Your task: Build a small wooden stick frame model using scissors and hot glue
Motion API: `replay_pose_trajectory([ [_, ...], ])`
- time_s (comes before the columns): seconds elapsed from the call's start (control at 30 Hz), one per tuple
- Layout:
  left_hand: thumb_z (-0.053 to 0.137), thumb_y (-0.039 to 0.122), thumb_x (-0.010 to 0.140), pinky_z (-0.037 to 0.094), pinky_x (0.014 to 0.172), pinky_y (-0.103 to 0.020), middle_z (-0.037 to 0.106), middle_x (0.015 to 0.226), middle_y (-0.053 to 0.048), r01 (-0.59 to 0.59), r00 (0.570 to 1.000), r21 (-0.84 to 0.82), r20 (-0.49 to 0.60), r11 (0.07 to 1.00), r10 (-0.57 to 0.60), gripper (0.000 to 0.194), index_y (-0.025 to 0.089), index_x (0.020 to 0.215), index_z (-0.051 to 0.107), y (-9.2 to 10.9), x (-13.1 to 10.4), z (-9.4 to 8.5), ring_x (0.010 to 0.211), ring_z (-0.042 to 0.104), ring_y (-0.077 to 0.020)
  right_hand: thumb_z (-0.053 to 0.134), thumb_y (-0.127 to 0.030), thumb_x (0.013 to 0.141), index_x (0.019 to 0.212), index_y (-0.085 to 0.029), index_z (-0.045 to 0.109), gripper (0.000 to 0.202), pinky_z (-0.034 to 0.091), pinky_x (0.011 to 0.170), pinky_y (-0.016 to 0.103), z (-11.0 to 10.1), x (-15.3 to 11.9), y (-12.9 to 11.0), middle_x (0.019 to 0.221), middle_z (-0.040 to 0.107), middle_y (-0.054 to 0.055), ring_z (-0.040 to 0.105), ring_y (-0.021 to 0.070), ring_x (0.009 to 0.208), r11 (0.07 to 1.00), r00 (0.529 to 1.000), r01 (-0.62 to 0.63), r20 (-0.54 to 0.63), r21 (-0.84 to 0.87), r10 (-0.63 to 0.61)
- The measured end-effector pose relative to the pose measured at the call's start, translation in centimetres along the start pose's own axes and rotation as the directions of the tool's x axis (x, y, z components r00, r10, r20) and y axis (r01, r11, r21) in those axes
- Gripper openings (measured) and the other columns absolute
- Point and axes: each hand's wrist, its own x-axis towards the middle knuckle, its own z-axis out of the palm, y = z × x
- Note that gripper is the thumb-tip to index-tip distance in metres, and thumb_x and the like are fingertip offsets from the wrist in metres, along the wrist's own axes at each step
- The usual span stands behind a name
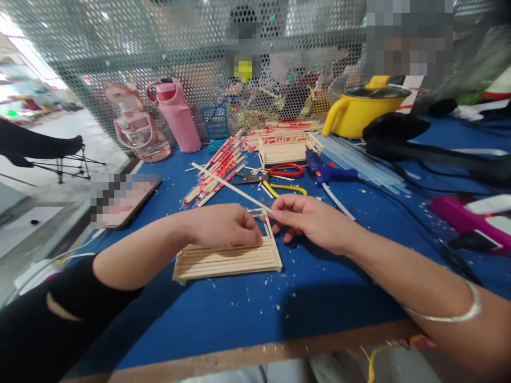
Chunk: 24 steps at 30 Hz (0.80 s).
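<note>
A small rack built of wooden chopsticks [227, 263] lies on the blue tabletop in front of me, with a row of parallel sticks and an upright edge at its right. My left hand [233, 226] rests over its back part with curled fingers closed on it; the fingertips are partly hidden. Between thumb and fingers of my right hand [309, 221] is the near end of a loose wooden chopstick [231, 186], which slants away up to the left. This hand is beside the rack's right back corner.
Behind lie wrapped chopsticks [219, 173], a finished-looking stick rack [285, 151], red-and-yellow-handled pliers [285, 170] and a blue glue gun [329, 173] with its cord. Pink bottles [179, 119], a phone [130, 202], glue sticks [359, 159], a yellow pot [367, 113] and a magenta glue gun [463, 221] stand around.
</note>
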Motion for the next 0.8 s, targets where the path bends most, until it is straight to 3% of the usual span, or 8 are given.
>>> replay_pose_trajectory([
  [0.17,0.053,0.033,0.077,0.031,0.047,-0.018,0.049,0.059,0.003,-0.011,1.0,-0.091,0.025,0.996,0.013,0.021,0.017,0.075,0.065,-0.36,-0.13,0.25,0.052,0.039,-0.0088,0.061,-0.031,0.081,0.076,-0.019,0.055,0.015,0.048,0.05,0.019,0.01,0.06,0.2,0.071,0.06,0.001,0.058,0.0119,0.066,0.998,1.0,0.007,0.001,-0.056,-0.007],
  [0.4,0.05,0.041,0.08,0.027,0.045,-0.02,0.035,0.052,0.005,0.001,1.0,-0.1,-0.015,0.995,-0.002,0.032,0.017,0.058,0.051,0.07,-0.11,0.63,0.047,0.03,-0.0079,0.061,-0.034,0.081,0.077,-0.019,0.055,0.016,0.048,0.051,0.02,0.06,0.05,0.25,0.069,0.061,-0.001,0.056,0.0098,0.059,0.993,1.0,0.002,0.004,-0.115,-0.001],
  [0.57,0.05,0.042,0.078,0.027,0.045,-0.022,0.036,0.052,0.005,0.07,0.997,-0.061,-0.025,0.996,-0.071,0.03,0.018,0.06,0.053,0.31,0.0,0.78,0.047,0.03,-0.0091,0.062,-0.033,0.08,0.076,-0.019,0.055,0.016,0.047,0.05,0.019,0.17,-0.01,0.1,0.066,0.061,-0.001,0.054,0.0085,0.054,0.993,1.0,-0.011,0.001,-0.116,0.012],
  [0.8,0.051,0.048,0.08,0.028,0.047,-0.02,0.04,0.054,0.004,0.034,0.999,-0.057,-0.033,0.998,-0.036,0.035,0.017,0.063,0.056,0.17,-0.41,0.74,0.05,0.033,-0.0088,0.058,-0.03,0.083,0.078,-0.019,0.055,0.013,0.047,0.05,0.021,0.05,0.04,0.18,0.069,0.061,0.0,0.057,0.0109,0.06,0.991,1.0,0.013,0.001,-0.137,-0.013],
])
